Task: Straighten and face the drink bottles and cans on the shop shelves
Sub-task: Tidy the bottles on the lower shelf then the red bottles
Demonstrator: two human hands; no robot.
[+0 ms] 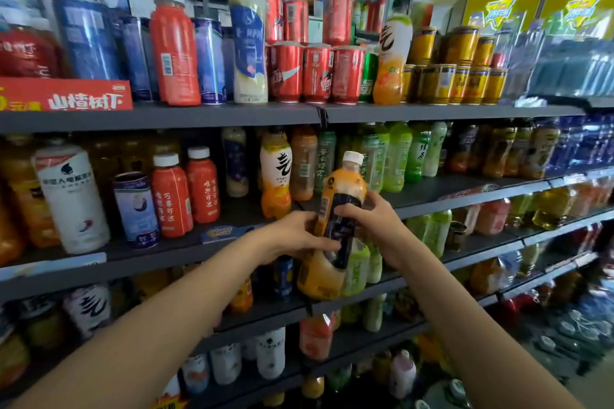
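The orange bottle (334,226), white-capped and wrapped in a dark label, is held in the air in front of the shelving, off any shelf, level with the front lip of the second shelf (465,197) and overlapping the row below in this view. Its long axis runs nearly upright but leans, cap up and to the right, base down and to the left, so the cap sits nearer the far shelf and the base nearer the person. Both hands are clamped on it at mid-body: the left hand (292,234) wraps it from the left with fingers curled across the label, and the right hand (368,214) grips it from the right, slightly higher, thumb over the dark band. The hands sit close together, almost touching across the bottle, with both forearms reaching up from the near bottom corners. The likely home is the gap on the second shelf just right of the orange-and-white bottle (275,173) and in front of the green tea bottles (395,156), which lies up and slightly far from the hands. To my eye the move turns on tipping the base level and twisting the label to face outward.
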